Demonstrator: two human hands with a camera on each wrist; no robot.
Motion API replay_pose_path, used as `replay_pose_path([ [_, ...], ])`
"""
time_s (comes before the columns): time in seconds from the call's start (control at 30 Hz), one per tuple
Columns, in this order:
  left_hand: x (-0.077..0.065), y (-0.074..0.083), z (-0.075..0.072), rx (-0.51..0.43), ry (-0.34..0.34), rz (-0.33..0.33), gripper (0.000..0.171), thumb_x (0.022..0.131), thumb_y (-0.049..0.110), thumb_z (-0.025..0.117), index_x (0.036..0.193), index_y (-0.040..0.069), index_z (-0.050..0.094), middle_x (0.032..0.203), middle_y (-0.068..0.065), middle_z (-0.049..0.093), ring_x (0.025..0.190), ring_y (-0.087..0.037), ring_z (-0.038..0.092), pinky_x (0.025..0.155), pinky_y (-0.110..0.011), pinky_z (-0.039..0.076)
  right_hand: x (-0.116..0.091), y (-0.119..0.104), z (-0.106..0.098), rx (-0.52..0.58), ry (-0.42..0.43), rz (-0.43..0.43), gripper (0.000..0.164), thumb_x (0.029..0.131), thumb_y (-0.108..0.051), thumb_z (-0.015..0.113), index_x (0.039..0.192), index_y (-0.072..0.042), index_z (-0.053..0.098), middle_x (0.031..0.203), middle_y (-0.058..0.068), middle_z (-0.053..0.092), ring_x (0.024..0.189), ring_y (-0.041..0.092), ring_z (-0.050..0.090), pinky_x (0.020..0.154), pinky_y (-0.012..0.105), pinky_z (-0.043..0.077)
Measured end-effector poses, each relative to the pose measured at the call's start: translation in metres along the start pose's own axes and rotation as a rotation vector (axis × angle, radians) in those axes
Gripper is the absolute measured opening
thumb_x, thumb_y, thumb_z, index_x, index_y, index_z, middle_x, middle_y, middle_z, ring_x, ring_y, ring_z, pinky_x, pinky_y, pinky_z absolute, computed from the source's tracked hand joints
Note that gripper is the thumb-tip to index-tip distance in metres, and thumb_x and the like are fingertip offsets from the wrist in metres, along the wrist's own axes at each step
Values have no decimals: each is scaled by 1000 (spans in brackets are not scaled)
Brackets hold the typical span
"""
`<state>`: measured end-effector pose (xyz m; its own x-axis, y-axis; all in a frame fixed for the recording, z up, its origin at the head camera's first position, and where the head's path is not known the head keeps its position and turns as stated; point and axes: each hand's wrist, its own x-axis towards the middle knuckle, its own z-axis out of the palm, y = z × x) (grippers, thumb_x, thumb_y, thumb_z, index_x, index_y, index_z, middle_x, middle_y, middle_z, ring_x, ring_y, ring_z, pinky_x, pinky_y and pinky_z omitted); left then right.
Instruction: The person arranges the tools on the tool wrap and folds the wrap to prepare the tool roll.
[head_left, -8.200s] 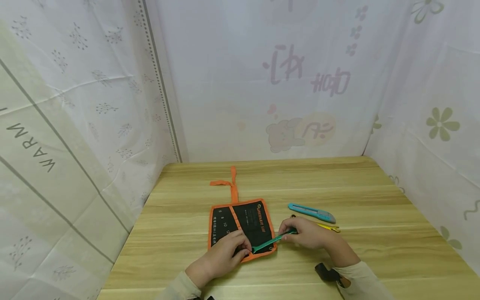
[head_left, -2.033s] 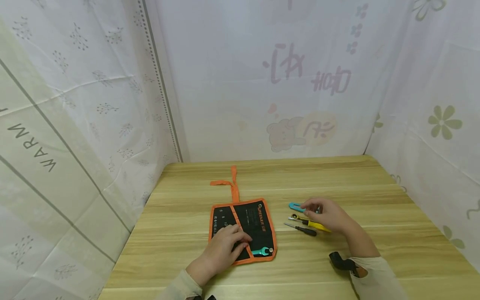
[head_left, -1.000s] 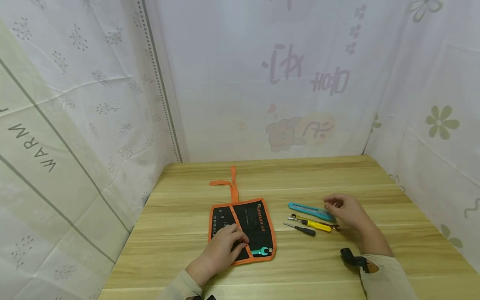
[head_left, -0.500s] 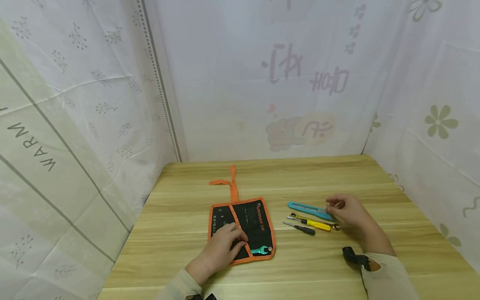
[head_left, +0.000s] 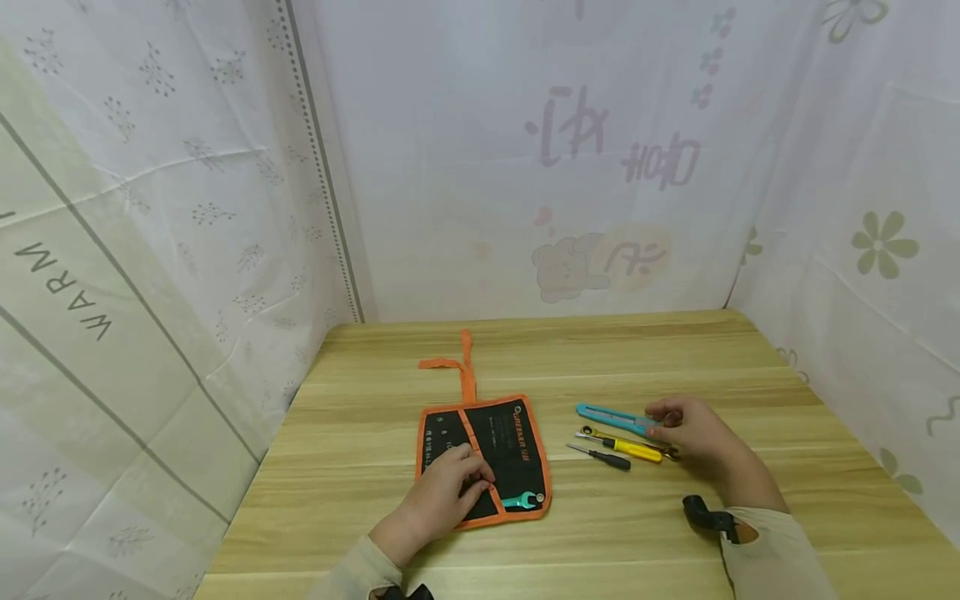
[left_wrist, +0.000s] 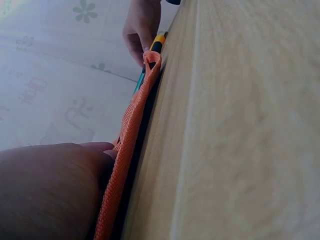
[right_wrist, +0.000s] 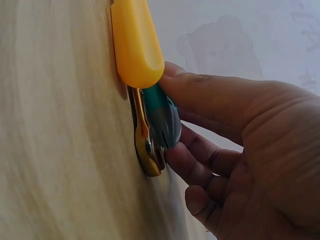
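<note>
A black tool pouch [head_left: 510, 442] with orange trim lies flat on the table. My left hand [head_left: 448, 487] rests over its lower left part, pinching the orange pocket edge [left_wrist: 131, 125] between thumb and fingers. A green wrench [head_left: 521, 501] sits in the pocket, its open end sticking out to the right. On the right, my right hand [head_left: 693, 429] pinches the grey end of a teal utility knife [head_left: 615, 418]; the right wrist view has thumb and fingers on either side of that grey end [right_wrist: 167, 122]. The knife lies behind a yellow-handled screwdriver [head_left: 637, 450].
A ratchet wrench [head_left: 588, 432] lies alongside the yellow screwdriver, partly hidden by it. Nearer me is a small black-handled screwdriver [head_left: 611, 460]. Orange ties [head_left: 467, 371] stretch from the pouch toward the back of the wooden table [head_left: 360, 367]. Printed curtains [head_left: 480, 167] surround the table.
The green wrench, earlier in my right hand, is now in the pouch pocket. My right hand moved right to the utility knife's grey end and closed on it. The left hand barely moved.
</note>
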<state>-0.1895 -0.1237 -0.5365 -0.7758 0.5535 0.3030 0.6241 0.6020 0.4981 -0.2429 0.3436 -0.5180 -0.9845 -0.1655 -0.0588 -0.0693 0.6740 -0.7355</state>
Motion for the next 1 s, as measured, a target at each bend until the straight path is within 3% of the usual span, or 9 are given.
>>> replay_pose_path([
  [0.4,0,1,-1,1,8,11,12,98,18,77,99,28,71,95,14,56,86,-2,53,76,-24,51,-1,-8,3,-42,-2,-19,35,95,-20,81,124,-2,74,119,14,63,101,26,59,83,38,52],
  [1.0,0,1,-2,1,-9,24,6,101,18,73,99,24,72,95,15,55,85,-2,52,76,-24,50,-3,-10,6,-83,22,-41,39,92,-23,83,125,-3,73,113,9,63,95,24,56,81,39,50],
])
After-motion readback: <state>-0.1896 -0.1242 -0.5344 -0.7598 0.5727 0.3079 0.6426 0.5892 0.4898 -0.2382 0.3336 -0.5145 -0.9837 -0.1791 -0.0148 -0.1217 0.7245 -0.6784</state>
